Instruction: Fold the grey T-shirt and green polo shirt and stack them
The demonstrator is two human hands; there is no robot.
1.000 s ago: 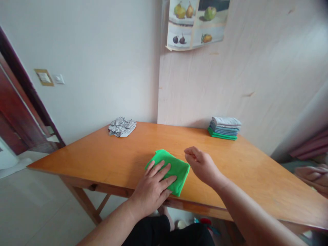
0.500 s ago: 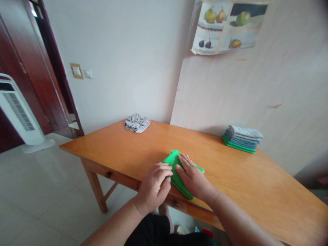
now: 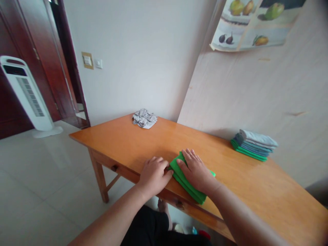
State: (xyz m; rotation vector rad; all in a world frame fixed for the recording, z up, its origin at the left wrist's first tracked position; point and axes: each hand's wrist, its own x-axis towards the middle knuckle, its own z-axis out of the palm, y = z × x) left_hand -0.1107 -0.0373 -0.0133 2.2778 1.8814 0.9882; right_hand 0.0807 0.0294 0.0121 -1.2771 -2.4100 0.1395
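A folded green cloth (image 3: 188,186) lies near the front edge of the wooden table, its layers showing along the near side. My right hand (image 3: 196,171) rests flat on top of it, fingers stretched out. At the cloth's left corner is my left hand (image 3: 155,176), with bent fingers and thumb closed round the edge; the fingertips are partly hidden. Toward the back right stands a stack of folded cloths (image 3: 253,145), green at the bottom, blue and grey above. A crumpled striped cloth (image 3: 145,118) sits at the far left corner.
The wooden table (image 3: 115,141) has drawers with knobs along its front. Behind it are a wall and a leaning board (image 3: 243,92) with a fruit poster (image 3: 252,25). A white tower fan (image 3: 30,97) stands on the floor at left. My legs are under the table edge.
The view has shifted, moving the scene rightward. My left hand has come onto the left corner of the green cloth, while my right hand stays flat on top.
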